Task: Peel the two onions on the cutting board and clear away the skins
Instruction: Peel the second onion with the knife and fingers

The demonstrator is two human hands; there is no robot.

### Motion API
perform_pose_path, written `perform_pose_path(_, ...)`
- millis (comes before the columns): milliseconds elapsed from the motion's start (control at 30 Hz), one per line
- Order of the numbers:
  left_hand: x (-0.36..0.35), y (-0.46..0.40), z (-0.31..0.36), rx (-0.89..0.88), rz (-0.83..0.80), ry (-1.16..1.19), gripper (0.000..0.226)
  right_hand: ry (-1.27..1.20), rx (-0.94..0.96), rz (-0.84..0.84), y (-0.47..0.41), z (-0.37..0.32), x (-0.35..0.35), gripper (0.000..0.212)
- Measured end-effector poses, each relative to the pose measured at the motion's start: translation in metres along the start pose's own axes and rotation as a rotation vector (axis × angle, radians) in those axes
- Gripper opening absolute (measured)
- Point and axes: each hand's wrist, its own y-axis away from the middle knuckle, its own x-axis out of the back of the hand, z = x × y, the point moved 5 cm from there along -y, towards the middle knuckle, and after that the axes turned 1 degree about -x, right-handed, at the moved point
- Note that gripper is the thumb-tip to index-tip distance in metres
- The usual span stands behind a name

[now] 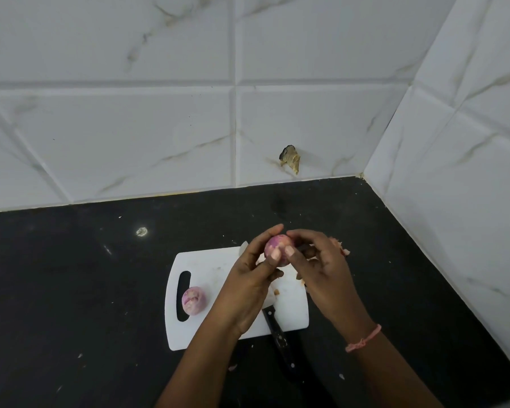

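One purple onion (277, 250) is up in the air above the white cutting board (206, 266), gripped between both hands. The left hand (252, 278) cups it from the side, and the right hand (321, 269) has its thumb and fingers curled on it. The other onion (193, 300), looking peeled, sits on the board by the handle slot. A black-handled knife (278, 334) lies across the board's near edge onto the dark counter (86, 275). Some skins (340, 245) sit behind the right hand.

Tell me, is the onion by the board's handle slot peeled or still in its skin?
Peeled: the onion shows pale pink flesh, no dry skin visible.
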Motion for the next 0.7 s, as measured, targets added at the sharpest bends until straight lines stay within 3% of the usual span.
perform_pose_path(267,0.002,0.001,0.006,-0.174,0.113,-0.215,0.048,0.022,-0.099,-0.151,0.002,0.008,-0.009,0.015)
perform_pose_path(433,0.003,0.0,0.01,-0.274,0.08,-0.323,0.05,0.203,-0.011,-0.108,-0.001,0.006,0.0,0.02)
perform_pose_path(567,0.001,0.0,0.014,-0.38,0.106,-0.404,0.048,0.091,-0.03,-0.124,-0.004,0.005,0.001,0.016)
perform_pose_path(700,-0.004,0.001,0.02,-0.436,0.12,-0.455,0.045,0.075,-0.054,-0.148,0.0,0.009,-0.005,0.039)
